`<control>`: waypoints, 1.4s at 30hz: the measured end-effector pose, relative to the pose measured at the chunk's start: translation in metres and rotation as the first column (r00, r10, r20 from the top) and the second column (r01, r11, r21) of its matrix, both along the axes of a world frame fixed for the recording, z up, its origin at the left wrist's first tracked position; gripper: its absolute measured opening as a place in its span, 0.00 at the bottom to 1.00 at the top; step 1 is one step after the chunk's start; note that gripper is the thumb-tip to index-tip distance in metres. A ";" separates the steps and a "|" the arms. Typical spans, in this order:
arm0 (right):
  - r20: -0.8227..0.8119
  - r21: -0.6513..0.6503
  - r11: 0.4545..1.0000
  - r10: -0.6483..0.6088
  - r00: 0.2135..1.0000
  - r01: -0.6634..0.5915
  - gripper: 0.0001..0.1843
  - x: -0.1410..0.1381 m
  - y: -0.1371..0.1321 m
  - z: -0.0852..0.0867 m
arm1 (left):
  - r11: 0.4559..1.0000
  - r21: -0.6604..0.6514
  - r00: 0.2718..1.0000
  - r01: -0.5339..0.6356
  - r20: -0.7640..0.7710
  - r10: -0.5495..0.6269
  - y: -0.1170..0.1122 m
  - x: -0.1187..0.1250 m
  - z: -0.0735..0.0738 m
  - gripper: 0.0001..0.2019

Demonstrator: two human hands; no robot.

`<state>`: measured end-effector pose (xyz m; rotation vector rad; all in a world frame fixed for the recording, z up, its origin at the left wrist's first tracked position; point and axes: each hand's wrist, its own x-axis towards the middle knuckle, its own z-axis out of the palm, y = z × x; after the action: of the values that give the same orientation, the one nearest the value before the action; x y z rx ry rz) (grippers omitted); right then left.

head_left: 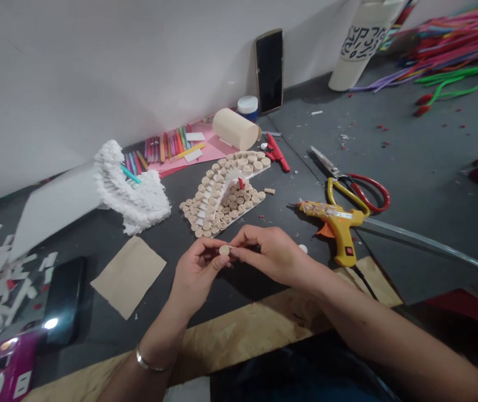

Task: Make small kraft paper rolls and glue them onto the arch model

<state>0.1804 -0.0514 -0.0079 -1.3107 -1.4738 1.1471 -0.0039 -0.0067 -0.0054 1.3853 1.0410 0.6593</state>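
Note:
A small beige paper coil (224,250) is pinched between the fingertips of my left hand (199,269) and my right hand (266,251). Both hands are closed on it, just above the dark table near its front edge. Right behind them stands a curved craft piece (211,192) covered with rows of similar coils over a white base, with a bit of red inside. Left of my left hand lies a square of brown paper (129,276). To the right of my right hand rests a yellow hot glue gun (343,226), with a clear glue stick (431,245) running out from its back.
Scissors (339,177) with red and yellow handles lie behind the glue gun. A fluffy white craft piece (132,192) is at left, near paper scraps (6,287) and a black phone (65,301). Another phone (269,71) leans on the wall beside a white container (358,53).

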 end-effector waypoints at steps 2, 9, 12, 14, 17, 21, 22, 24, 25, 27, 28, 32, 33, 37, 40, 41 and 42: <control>0.057 0.010 1.000 -0.003 0.998 0.002 0.04 0.000 0.000 0.000 | 1.000 -0.025 1.000 0.003 -0.001 -0.003 0.001 0.000 0.000 0.14; 0.141 0.012 0.999 -0.042 0.989 0.041 0.04 -0.002 0.001 -0.007 | 0.998 0.048 0.998 0.042 -0.058 -0.039 0.002 0.000 0.002 0.13; 0.132 -0.022 0.995 -0.090 0.987 0.094 0.04 -0.002 0.001 -0.006 | 1.000 0.012 0.998 0.024 -0.052 -0.024 0.002 0.000 0.000 0.14; 0.119 -0.047 0.992 -0.108 0.987 0.114 0.05 -0.002 0.001 -0.005 | 0.999 -0.021 0.999 0.028 -0.043 -0.029 0.002 -0.001 -0.002 0.14; 0.081 -0.064 0.992 -0.100 0.992 0.105 0.06 -0.001 0.001 -0.008 | 0.997 -0.077 1.000 0.017 -0.010 -0.017 0.001 -0.001 -0.005 0.15; 0.066 -0.066 0.992 -0.105 0.992 0.110 0.06 -0.002 -0.002 -0.003 | 0.982 -0.189 0.995 -0.030 0.084 0.047 0.003 -0.002 -0.007 0.15; 0.087 -0.052 0.992 -0.112 0.990 0.117 0.06 -0.003 -0.005 0.002 | 0.976 -0.213 0.992 -0.042 0.107 0.066 0.004 -0.002 -0.006 0.15; 0.162 -0.010 0.993 -0.118 0.980 0.121 0.06 -0.002 -0.014 0.018 | 0.967 -0.247 0.983 -0.064 0.149 0.103 0.005 -0.003 -0.005 0.15; 0.209 0.016 0.993 -0.117 0.971 0.116 0.06 0.000 -0.020 0.027 | 0.963 -0.260 0.979 -0.071 0.169 0.117 0.006 -0.004 -0.004 0.16; 0.315 0.070 0.993 -0.108 0.943 0.090 0.04 0.010 -0.033 0.043 | 0.955 -0.287 0.967 -0.076 0.213 0.141 0.007 -0.006 -0.004 0.16; 0.373 0.107 0.992 -0.107 0.922 0.072 0.04 0.019 -0.039 0.049 | 0.950 -0.302 0.960 -0.074 0.235 0.150 0.008 -0.007 -0.003 0.16; 0.584 0.205 0.969 -0.233 0.778 0.136 0.10 0.076 -0.054 0.053 | 0.940 -0.337 0.944 -0.048 0.291 0.152 0.010 -0.010 -0.004 0.15; 0.634 0.208 0.952 -0.304 0.711 0.223 0.11 0.093 -0.055 0.050 | 0.940 -0.338 0.942 -0.040 0.300 0.148 0.010 -0.010 -0.004 0.14; 0.731 0.213 0.901 -0.403 0.550 0.377 0.16 0.145 -0.049 0.043 | 0.935 -0.356 0.927 -0.009 0.346 0.141 0.010 -0.011 -0.004 0.13; 0.753 0.192 0.919 -0.363 0.550 0.343 0.17 0.159 -0.029 0.042 | 0.922 -0.387 0.916 0.013 0.375 0.144 0.010 -0.011 -0.002 0.14; 0.760 0.195 0.925 -0.353 0.546 0.327 0.16 0.161 -0.019 0.042 | 0.918 -0.396 0.914 0.019 0.379 0.144 0.010 -0.011 -0.002 0.14; 0.768 0.201 0.929 -0.346 0.539 0.310 0.15 0.161 -0.008 0.041 | 0.915 -0.403 0.914 0.026 0.381 0.142 0.010 -0.011 -0.002 0.14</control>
<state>0.3416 -0.0595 0.0331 -2.1263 -1.7059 0.2229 -0.0151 0.0035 -0.0071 0.8146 0.8265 0.6951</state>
